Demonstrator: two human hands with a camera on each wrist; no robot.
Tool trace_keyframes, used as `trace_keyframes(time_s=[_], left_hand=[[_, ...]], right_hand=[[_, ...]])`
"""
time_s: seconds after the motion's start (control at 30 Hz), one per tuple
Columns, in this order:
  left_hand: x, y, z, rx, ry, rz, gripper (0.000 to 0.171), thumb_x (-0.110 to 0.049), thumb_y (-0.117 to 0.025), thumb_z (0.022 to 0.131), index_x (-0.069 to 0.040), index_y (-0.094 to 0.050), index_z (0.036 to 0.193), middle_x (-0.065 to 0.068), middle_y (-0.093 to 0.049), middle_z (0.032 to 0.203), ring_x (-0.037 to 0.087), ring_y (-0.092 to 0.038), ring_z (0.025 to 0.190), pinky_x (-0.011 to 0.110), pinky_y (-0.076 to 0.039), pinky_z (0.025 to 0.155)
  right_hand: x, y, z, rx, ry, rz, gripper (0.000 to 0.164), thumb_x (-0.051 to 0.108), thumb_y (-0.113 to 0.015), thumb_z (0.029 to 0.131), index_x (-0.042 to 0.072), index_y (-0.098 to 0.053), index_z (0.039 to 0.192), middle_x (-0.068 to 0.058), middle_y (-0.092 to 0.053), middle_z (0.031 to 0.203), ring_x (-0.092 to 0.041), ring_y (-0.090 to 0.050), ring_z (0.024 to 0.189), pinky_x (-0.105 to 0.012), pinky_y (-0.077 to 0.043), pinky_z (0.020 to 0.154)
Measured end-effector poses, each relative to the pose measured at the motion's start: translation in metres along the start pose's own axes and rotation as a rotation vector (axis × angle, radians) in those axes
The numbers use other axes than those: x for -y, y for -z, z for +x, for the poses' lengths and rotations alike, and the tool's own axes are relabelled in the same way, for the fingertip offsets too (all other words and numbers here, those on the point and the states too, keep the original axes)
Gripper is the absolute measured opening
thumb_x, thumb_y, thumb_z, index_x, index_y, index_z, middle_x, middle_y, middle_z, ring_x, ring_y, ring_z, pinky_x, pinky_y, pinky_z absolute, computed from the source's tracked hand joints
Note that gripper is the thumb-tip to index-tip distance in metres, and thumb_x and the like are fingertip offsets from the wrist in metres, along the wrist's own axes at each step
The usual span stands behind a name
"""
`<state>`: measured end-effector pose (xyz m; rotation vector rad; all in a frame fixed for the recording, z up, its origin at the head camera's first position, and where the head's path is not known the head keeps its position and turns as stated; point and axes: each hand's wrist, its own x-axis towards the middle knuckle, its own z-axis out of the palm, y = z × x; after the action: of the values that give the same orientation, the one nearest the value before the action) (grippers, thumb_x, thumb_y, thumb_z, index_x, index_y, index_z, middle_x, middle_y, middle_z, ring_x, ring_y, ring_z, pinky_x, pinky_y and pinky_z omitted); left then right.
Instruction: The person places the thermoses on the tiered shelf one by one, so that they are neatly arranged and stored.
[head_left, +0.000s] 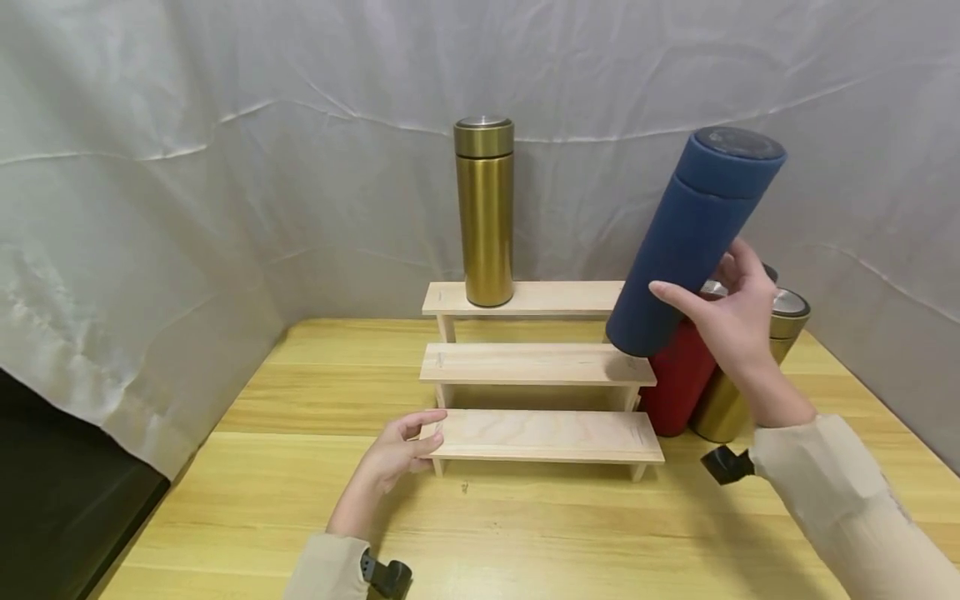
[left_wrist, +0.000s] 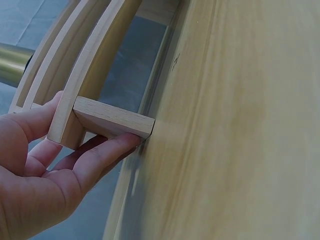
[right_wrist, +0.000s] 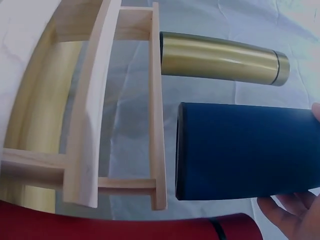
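Observation:
My right hand grips a blue thermos bottle and holds it tilted in the air, its base in front of the right end of the wooden tiered stand. In the right wrist view the blue bottle has its base beside the top shelf, apart from it. My left hand holds the left end of the stand's lowest shelf. The left wrist view shows the thumb at the board's end and fingers under it, against the leg. A gold thermos bottle stands upright on the top shelf's left part.
Right of the stand, a red bottle and another gold bottle stand on the wooden table, partly hidden by my right hand and the blue bottle. A pale cloth hangs behind. A dark area lies at the left edge.

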<state>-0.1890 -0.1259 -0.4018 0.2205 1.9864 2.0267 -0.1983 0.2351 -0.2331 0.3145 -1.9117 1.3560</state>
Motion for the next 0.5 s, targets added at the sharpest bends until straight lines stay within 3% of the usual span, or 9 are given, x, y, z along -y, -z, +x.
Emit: trace_keyframes(time_s=[0.1, 0.33, 0.43, 0.5], left_hand=[[0.001, 0.0, 0.001, 0.007, 0.001, -0.004, 0.045, -0.006, -0.058, 0.086, 0.007, -0.042, 0.127, 0.028, -0.028, 0.134, 0.03, -0.051, 0.099, 0.051, -0.042, 0.085], [0.002, 0.001, 0.001, 0.002, 0.005, -0.006, 0.044, -0.005, -0.058, 0.086, 0.006, -0.043, 0.126, 0.027, -0.03, 0.133, 0.026, -0.053, 0.095, 0.05, -0.043, 0.084], [0.001, 0.001, 0.001, 0.001, 0.008, -0.011, 0.044, -0.005, -0.057, 0.086, 0.006, -0.043, 0.127, 0.027, -0.03, 0.133, 0.025, -0.053, 0.094, 0.049, -0.044, 0.084], [0.002, 0.001, 0.001, 0.002, 0.008, -0.014, 0.044, -0.004, -0.057, 0.086, 0.006, -0.043, 0.127, 0.027, -0.03, 0.133, 0.024, -0.054, 0.093, 0.049, -0.044, 0.084]], right_hand=[[-0.008, -0.007, 0.008, -0.004, 0.022, 0.01, 0.065, 0.002, -0.076, 0.068, 0.015, -0.049, 0.126, -0.001, -0.061, 0.104, -0.014, -0.057, 0.086, -0.015, -0.049, 0.068], [-0.093, -0.018, 0.043, -0.021, 0.081, 0.106, 0.071, 0.009, -0.081, 0.064, 0.02, -0.049, 0.127, -0.005, -0.059, 0.113, -0.017, -0.056, 0.097, -0.02, -0.05, 0.071], [-0.083, -0.027, 0.047, -0.03, 0.077, 0.06, 0.072, 0.013, -0.082, 0.063, 0.021, -0.049, 0.127, -0.006, -0.059, 0.112, -0.019, -0.056, 0.096, -0.023, -0.05, 0.074], [-0.064, -0.034, 0.044, -0.034, 0.049, 0.044, 0.071, 0.016, -0.082, 0.063, 0.02, -0.049, 0.126, -0.006, -0.059, 0.11, -0.018, -0.056, 0.094, -0.023, -0.049, 0.075]])
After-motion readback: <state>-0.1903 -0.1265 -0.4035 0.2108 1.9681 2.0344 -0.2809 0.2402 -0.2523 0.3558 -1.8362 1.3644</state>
